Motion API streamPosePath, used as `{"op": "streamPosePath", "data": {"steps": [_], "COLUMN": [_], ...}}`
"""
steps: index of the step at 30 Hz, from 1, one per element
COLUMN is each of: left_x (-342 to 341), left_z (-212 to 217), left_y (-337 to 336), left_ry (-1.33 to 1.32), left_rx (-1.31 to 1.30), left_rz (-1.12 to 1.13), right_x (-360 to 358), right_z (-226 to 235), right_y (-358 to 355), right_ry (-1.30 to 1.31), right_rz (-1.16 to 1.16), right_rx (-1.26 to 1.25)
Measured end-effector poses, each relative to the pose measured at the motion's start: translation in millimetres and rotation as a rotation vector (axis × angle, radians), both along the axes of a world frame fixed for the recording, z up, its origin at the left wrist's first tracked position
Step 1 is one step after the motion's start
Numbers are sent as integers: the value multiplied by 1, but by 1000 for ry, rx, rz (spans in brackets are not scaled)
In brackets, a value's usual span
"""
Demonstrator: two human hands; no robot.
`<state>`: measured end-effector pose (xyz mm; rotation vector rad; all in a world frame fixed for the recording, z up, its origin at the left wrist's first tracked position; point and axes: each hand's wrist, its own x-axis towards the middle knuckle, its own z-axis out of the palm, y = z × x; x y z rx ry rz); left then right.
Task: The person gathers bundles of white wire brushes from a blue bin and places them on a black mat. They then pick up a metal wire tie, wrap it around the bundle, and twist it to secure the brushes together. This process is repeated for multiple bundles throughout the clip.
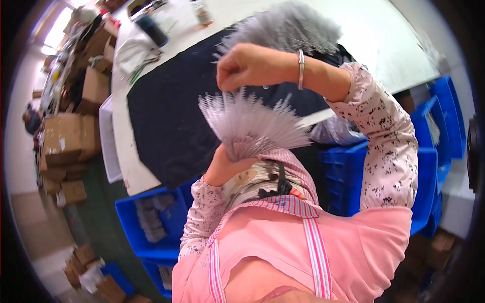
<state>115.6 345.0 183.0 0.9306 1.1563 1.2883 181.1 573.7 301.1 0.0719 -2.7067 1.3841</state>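
My left hand (222,165) is closed around the lower ends of a fanned bundle of thin bristle brushes (255,123), with pale, translucent bristles and thin wire stems. Above the fan, my right hand (243,66) is closed in a pinch. Its fingertips seem to hold the tip of one thin brush at the bundle's upper left; most of that brush is lost among the others. A large heap of similar grey-white brushes (288,28) lies beyond my right hand, on a dark cloth (172,108) over the white table (384,55).
Blue plastic bins (151,245) stand at lower left, with more blue crates (343,174) to the right. A dark cylinder (152,30), a bottle (202,12) and green-handled scissors (136,76) are at the far left of the table. Cardboard boxes (68,136) are stacked along the left.
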Motion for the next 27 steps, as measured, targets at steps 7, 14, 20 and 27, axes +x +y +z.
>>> {"op": "streamPosePath", "data": {"steps": [7, 14, 20, 27], "left_x": [12, 17, 15, -5], "left_z": [-3, -10, 7, 1], "left_y": [18, 28, 37, 54], "left_ry": [-134, -199, -216, -10], "left_rx": [-76, -26, 4, 35], "left_rz": [-177, -42, 135, 562], "right_x": [138, 239, 266, 113], "right_z": [81, -96, -196, -146], "right_y": [147, 280, 283, 126], "right_ry": [-98, -758, -197, 562], "right_rz": [-726, -867, -1374, -1321], "right_rx": [144, 446, 745, -314]}}
